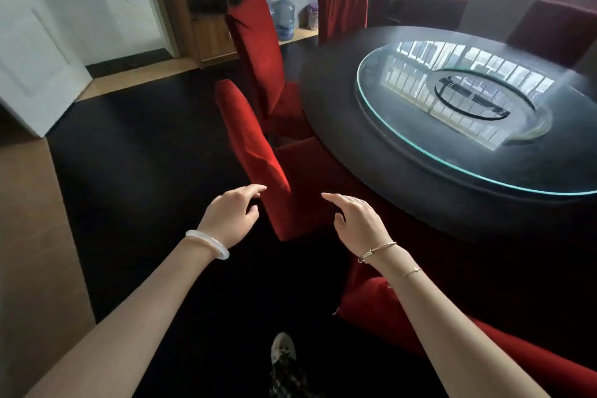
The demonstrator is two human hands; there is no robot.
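A red-covered dining chair (255, 145) stands pushed in at a round dark table (329, 100), its backrest towards me. My left hand (231, 215) hovers by the left side of the backrest, fingers loosely extended, holding nothing; a white bangle is on that wrist. My right hand (357, 220) reaches out on the backrest's right side, fingers straight and spread, also empty. Whether either hand touches the fabric is unclear.
A glass turntable (403, 152) lies on the table. More red chairs (258, 52) ring it, one at the lower right (452, 333). A wooden cabinet (206, 10) and a water jug (284, 16) stand at the back. Dark carpet (145, 171) covers the floor; a white door (32, 52) is left.
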